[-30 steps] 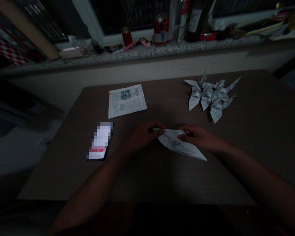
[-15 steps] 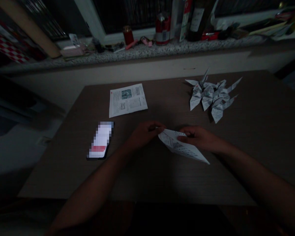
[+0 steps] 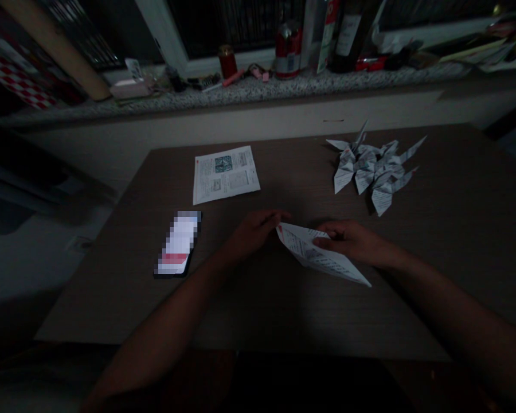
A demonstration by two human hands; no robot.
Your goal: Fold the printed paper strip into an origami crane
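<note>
R hand (image 3: 348, 242) has the folded sheet (image 3: 320, 259) in a closed pinch: thumb on printed face, other fingers curled behind. L hand (image 3: 255, 230) half-curled, fingertips at sheet's far-L corner; can't tell if gripping or just touching. Sheet sits btwn the hands, tilted, pointed end sticking out bodyward of R hand, above worktop (image 3: 129, 275); can't tell if lower edge touches it.

Handling tips (my call): use R thumb as anchor, light but steady, since thin paper prob. dents easily. L fingertips best confined to the corner, layers lined up edge to edge before any pressing. Lower edge seems to show a 2nd layer, so watch for slip. Creasing prob. goes better w/ sheet flat vs. held up. Light's dim, esp. just bodyward of the hands, so angle printed face up to see edges.

Nearby: paper figures (image 3: 365, 166) beyond R hand, well apart; flat sheet (image 3: 226, 178) beyond L hand; phone (image 3: 178, 244) L of L hand, mind the elbow.
</note>
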